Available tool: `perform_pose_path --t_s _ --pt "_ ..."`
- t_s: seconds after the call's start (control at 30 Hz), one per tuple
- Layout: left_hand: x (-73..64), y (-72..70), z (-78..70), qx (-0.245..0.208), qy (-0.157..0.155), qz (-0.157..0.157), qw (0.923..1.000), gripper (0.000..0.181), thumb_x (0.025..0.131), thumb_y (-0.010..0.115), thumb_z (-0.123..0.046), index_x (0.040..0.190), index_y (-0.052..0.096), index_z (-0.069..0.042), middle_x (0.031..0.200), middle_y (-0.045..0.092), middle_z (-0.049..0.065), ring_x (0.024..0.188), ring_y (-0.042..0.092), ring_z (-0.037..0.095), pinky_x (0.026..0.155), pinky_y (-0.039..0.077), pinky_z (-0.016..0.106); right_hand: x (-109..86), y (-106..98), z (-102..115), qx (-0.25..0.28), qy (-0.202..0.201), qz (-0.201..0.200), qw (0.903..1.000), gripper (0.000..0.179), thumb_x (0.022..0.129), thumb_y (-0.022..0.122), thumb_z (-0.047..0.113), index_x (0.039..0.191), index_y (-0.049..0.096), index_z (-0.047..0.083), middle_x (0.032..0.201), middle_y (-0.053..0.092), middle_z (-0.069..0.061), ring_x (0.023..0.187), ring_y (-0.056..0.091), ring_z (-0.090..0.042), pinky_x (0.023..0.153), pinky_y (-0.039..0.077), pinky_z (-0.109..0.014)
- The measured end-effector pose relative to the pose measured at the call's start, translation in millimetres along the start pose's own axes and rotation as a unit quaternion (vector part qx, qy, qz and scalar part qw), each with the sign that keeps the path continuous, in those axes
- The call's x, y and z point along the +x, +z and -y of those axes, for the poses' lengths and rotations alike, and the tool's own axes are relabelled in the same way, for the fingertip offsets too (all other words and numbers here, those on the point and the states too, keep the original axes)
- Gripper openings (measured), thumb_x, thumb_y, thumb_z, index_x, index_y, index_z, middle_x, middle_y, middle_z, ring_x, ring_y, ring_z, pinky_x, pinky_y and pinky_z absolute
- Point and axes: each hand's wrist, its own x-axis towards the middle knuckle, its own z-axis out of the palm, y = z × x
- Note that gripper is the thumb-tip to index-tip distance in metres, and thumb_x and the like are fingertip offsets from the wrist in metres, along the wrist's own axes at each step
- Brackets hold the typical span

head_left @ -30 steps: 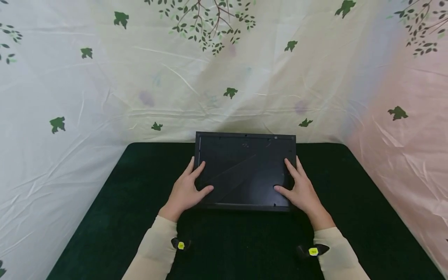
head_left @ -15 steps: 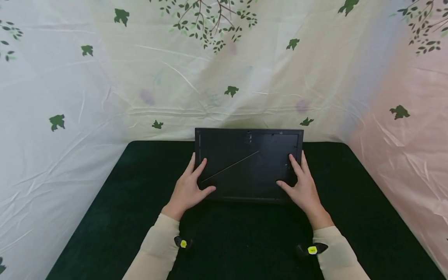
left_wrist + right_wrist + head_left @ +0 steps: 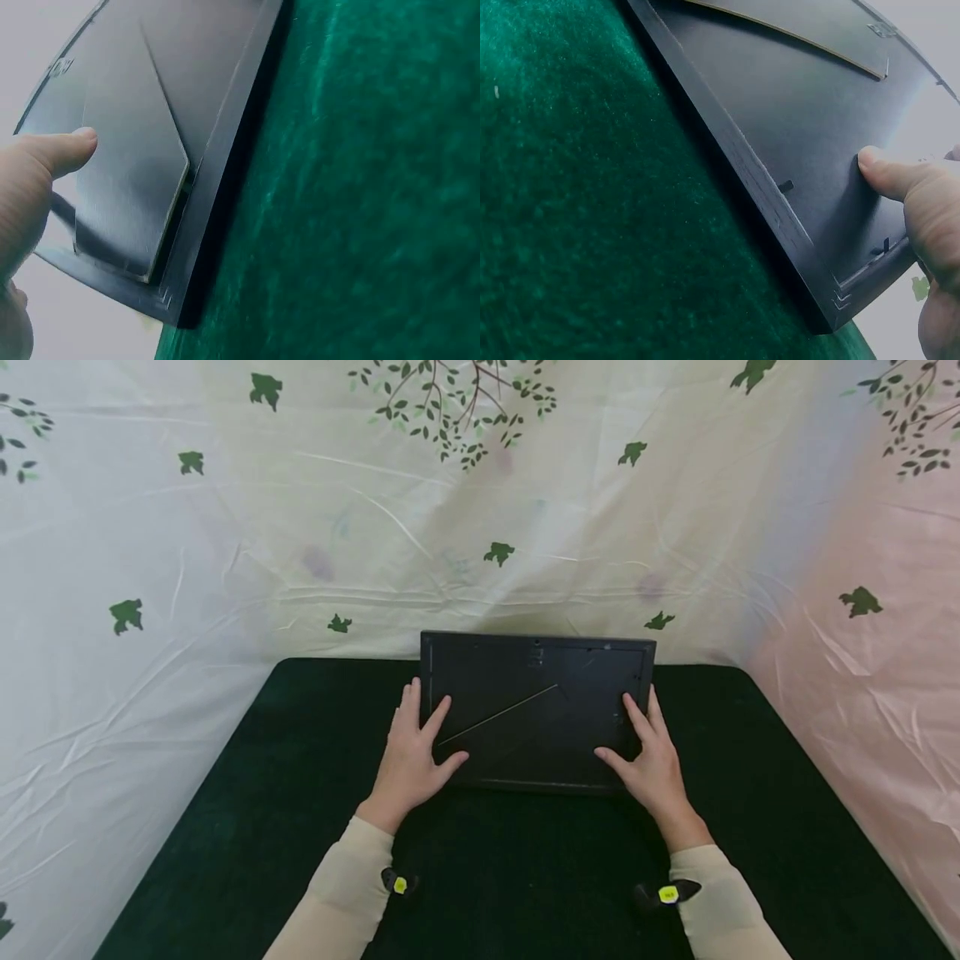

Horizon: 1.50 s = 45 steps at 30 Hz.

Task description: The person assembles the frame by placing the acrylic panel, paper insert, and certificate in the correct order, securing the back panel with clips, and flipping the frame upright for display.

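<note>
A black picture frame leans backward near the far side of the table, its lower edge at the green cloth and its back toward me. In the left wrist view, a stand flap sits slightly raised from the backing. My left hand is at the left side with fingers straight and spread, thumb and index over the backing, the others outside the edge. On the right, my right hand grips the side, thumb on the backing and other fingers around the edge. The front is hidden.
Dark green cloth covers the table. Pale curtains printed with leaves and birds hang behind the table and along both sides. A strapped-on wrist camera sits at the left sleeve, and another at the right.
The picture frame has tilted back and shifted slightly away and to the right, and its flap edge now shows as a bright line. My left fingers have spread further along the edge.
</note>
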Motion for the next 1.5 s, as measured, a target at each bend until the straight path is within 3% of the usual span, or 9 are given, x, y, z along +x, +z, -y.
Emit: perform_pose_path --t_s 0.17,0.37,0.53,1.0,1.23,1.5 --pt "1.7 2.9 -14.2 0.053 0.060 -0.005 0.9968 0.082 0.080 0.074 -0.049 0.148 0.040 -0.017 0.160 0.006 0.014 0.146 0.002 0.034 0.110 0.018 0.061 -1.8 -0.3 0.3 -0.001 0.000 -0.005 1.0000 0.103 0.071 0.087 0.021 0.153 0.025 0.031 0.161 -0.003 0.006 0.144 0.017 -0.032 0.102 0.033 -0.060" --pt "8.5 13.7 -34.8 0.068 0.119 0.015 0.9905 0.080 0.082 0.071 -0.049 0.148 0.039 -0.016 0.159 0.014 0.016 0.146 0.011 0.033 0.111 0.019 0.058 -0.9 -1.1 -3.1 -0.003 0.000 -0.013 0.9999 0.102 0.072 0.086 0.021 0.153 0.025 0.032 0.162 -0.001 0.004 0.144 0.018 -0.032 0.100 0.033 -0.061" --pt "21.7 22.7 -49.8 0.095 0.147 0.020 0.9843 0.083 0.084 0.070 -0.050 0.149 0.035 -0.013 0.155 0.025 0.017 0.141 0.025 0.032 0.111 0.025 0.051 -0.8 -1.8 -8.0 -0.005 0.001 -0.023 0.9997 0.103 0.071 0.087 0.020 0.152 0.026 0.032 0.162 0.001 0.001 0.144 0.018 -0.033 0.100 0.033 -0.061" --pt "30.1 48.4 -69.4 0.127 0.109 0.006 0.9859 0.083 0.086 0.070 -0.043 0.150 0.031 -0.007 0.135 0.043 0.013 0.119 0.044 0.027 0.096 0.041 0.042 -3.2 4.6 -7.8 -0.001 -0.006 -0.013 0.9999 0.100 0.072 0.086 0.022 0.152 0.027 0.032 0.162 0.001 0.002 0.142 0.023 -0.034 0.100 0.035 -0.059" --pt "33.1 50.2 -75.5 0.115 0.090 -0.025 0.9890 0.073 0.086 0.072 -0.030 0.146 0.039 -0.005 0.127 0.047 0.013 0.110 0.046 0.026 0.091 0.043 0.037 -1.1 2.0 -5.7 -0.004 -0.014 -0.010 0.9998 0.099 0.072 0.086 0.024 0.152 0.027 0.033 0.161 0.000 0.004 0.142 0.024 -0.035 0.100 0.036 -0.060" --pt "32.5 49.2 -79.2 0.097 0.074 -0.018 0.9924 0.068 0.087 0.071 -0.027 0.145 0.041 -0.008 0.127 0.046 0.011 0.110 0.043 0.025 0.093 0.042 0.037 0.5 -1.4 -6.4 -0.009 -0.025 -0.012 0.9996 0.100 0.072 0.087 0.026 0.152 0.027 0.032 0.161 -0.002 0.005 0.142 0.023 -0.035 0.099 0.035 -0.061"
